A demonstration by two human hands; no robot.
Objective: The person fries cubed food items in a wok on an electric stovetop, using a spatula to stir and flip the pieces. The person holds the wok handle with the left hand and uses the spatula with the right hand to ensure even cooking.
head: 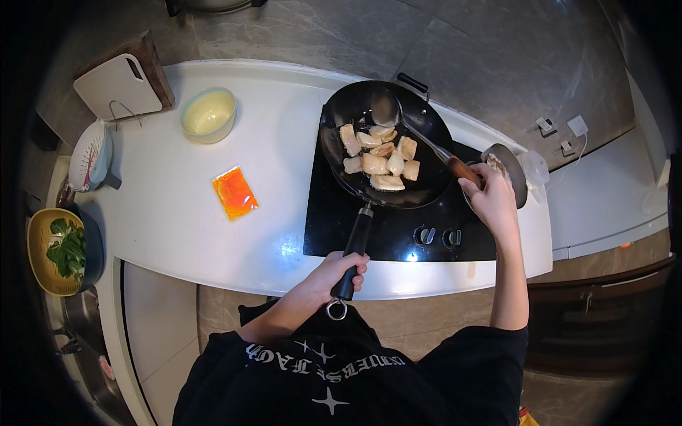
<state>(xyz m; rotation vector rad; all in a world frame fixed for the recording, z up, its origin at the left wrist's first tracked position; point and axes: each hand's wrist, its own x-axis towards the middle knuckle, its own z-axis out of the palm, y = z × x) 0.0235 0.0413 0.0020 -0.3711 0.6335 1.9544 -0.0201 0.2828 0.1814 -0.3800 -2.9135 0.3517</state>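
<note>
A black wok [341,175] sits on the left side of the cooktop. My left hand [341,271] is wrapped around its long black handle [357,237], which points toward me. Several pale, lightly browned chunks of food [375,164], possibly meat or fish, lie in the oily middle of the wok. My right hand [493,199] grips the wooden handle of a metal ladle [426,138]. The ladle's bowl rests in the far part of the wok, just beyond the chunks. Its handle crosses the wok's right rim.
Left of the black cooktop [383,239] are an orange-filled packet [235,193] and a pale bowl [209,115]. Cutting boards [120,88] lean at the back left. Leafy greens [67,250] sit in a yellow colander [40,255]. A metal pan [519,186] stands behind my right hand.
</note>
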